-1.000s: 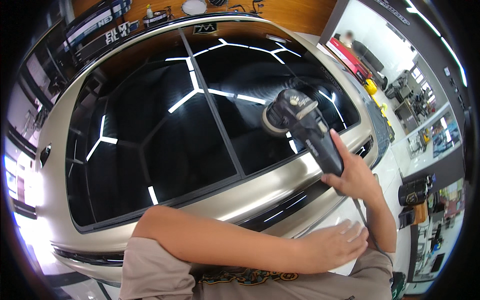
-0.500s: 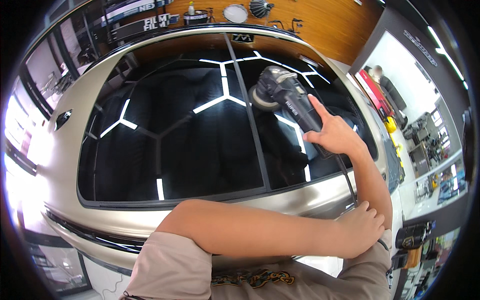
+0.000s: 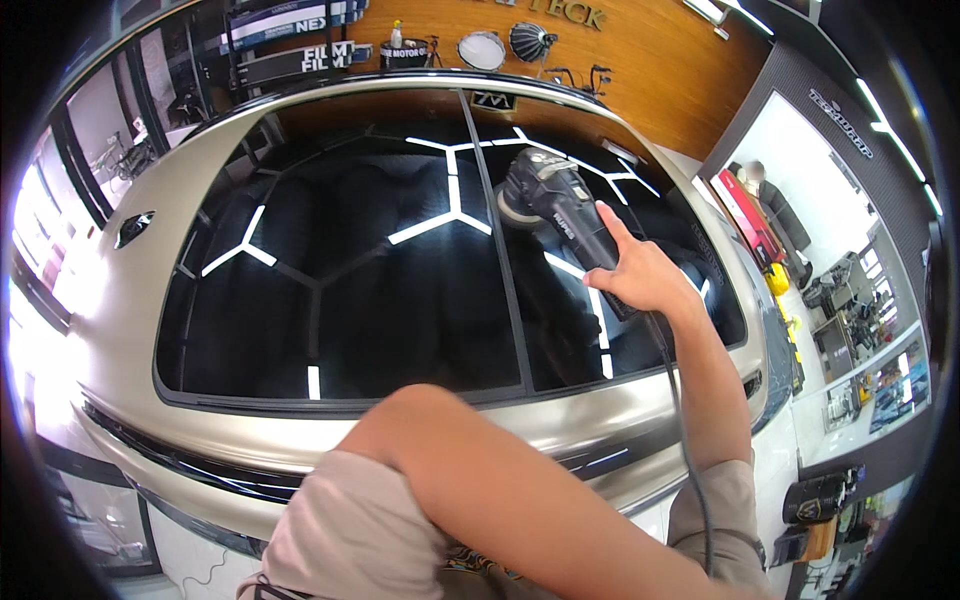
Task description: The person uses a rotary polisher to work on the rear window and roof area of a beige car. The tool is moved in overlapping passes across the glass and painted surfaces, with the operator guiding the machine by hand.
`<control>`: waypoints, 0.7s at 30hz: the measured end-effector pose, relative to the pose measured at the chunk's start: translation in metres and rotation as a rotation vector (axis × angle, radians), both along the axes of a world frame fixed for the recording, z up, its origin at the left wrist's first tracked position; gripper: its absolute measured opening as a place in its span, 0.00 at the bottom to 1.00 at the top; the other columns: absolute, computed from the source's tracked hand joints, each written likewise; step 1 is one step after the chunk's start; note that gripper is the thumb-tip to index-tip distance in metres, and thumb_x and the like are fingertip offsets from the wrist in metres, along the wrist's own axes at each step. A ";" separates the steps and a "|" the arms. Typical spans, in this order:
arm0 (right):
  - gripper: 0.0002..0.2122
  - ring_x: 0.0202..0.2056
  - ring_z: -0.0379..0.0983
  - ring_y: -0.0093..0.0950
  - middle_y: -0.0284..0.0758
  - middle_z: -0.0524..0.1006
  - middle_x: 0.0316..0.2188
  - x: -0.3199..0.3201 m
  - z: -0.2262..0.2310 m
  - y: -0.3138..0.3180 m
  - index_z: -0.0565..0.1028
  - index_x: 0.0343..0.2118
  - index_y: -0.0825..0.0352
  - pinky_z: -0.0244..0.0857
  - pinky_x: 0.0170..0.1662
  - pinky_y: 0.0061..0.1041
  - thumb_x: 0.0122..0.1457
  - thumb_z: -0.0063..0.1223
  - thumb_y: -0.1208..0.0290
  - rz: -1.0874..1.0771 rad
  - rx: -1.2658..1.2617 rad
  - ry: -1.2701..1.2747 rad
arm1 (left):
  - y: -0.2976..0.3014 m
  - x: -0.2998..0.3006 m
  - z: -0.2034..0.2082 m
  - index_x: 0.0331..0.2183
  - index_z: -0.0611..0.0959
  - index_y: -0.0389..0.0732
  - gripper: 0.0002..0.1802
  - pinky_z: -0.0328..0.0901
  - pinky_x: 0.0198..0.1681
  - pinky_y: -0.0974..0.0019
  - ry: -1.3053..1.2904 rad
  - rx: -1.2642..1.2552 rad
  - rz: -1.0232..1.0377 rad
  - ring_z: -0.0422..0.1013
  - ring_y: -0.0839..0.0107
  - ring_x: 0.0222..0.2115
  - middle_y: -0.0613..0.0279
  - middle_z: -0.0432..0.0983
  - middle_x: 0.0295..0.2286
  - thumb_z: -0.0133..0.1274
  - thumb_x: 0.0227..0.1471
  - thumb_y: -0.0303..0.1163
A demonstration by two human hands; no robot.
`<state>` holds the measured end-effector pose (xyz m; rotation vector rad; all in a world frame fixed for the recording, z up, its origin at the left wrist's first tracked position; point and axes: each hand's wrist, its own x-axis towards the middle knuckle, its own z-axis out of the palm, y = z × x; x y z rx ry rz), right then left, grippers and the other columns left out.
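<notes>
Fingers (image 3: 609,222) of the right hand (image 3: 650,272) grasp the black body of a corded polisher (image 3: 578,218), the index finger stretched along one side and the thumb against the other; the remaining fingers are hidden. The polisher sits over a car's dark glass roof (image 3: 440,330), right of the slim divider bar (image 3: 508,290), its round pale pad (image 3: 515,212) just beside that bar and apparently against the glass. From the handle's end, a dark power cord (image 3: 688,450) runs down past the right forearm to the lower edge of the view. The bare left forearm (image 3: 520,490) crosses low in front of the wearer, below a beige sleeve (image 3: 365,520); the left hand is out of view, so the state of its fingers cannot be told. Bright ceiling lights reflect in the glass as branching white lines. Satin gold bodywork (image 3: 560,420) frames the roof, with a small dark fitting (image 3: 135,229) on the paint at left. Beyond the car, a spray bottle (image 3: 397,38) stands on a black drum (image 3: 405,62) near a round white disc (image 3: 481,51) and a black ribbed lamp (image 3: 530,42), before a wood-panelled wall (image 3: 660,75). At right, a person with a blurred head sits near a long red box (image 3: 738,208); another black drum (image 3: 812,503) stands lower down.
</notes>
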<state>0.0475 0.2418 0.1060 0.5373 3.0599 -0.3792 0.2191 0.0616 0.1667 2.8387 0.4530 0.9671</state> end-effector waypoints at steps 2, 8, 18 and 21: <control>0.52 0.47 0.78 0.55 0.60 0.80 0.44 -0.001 -0.001 0.020 0.47 0.74 0.54 0.69 0.55 0.41 0.48 0.64 0.52 -0.059 0.022 -0.007 | 0.003 -0.026 -0.043 0.37 0.84 0.36 0.14 0.67 0.48 0.54 -0.201 0.115 0.161 0.74 0.54 0.44 0.51 0.79 0.40 0.60 0.47 0.31; 0.50 0.44 0.78 0.56 0.61 0.80 0.40 -0.007 0.010 0.021 0.50 0.73 0.55 0.69 0.52 0.42 0.47 0.65 0.52 0.049 0.003 0.005 | -0.043 -0.122 -0.165 0.53 0.76 0.36 0.29 0.62 0.54 0.50 -0.054 -0.202 0.867 0.69 0.55 0.49 0.50 0.72 0.48 0.60 0.53 0.39; 0.51 0.40 0.79 0.54 0.59 0.81 0.39 -0.009 0.010 0.012 0.47 0.74 0.56 0.71 0.50 0.42 0.48 0.61 0.53 0.037 -0.104 -0.042 | -0.051 -0.115 -0.172 0.57 0.75 0.42 0.32 0.63 0.48 0.57 0.315 -0.130 0.895 0.70 0.57 0.46 0.44 0.70 0.52 0.59 0.50 0.37; 0.51 0.40 0.79 0.54 0.58 0.81 0.39 -0.013 0.010 0.011 0.47 0.74 0.56 0.71 0.50 0.41 0.48 0.61 0.53 0.079 -0.055 -0.001 | -0.054 -0.114 -0.169 0.58 0.75 0.43 0.30 0.61 0.41 0.61 0.294 -0.200 0.925 0.70 0.61 0.40 0.47 0.72 0.47 0.54 0.51 0.32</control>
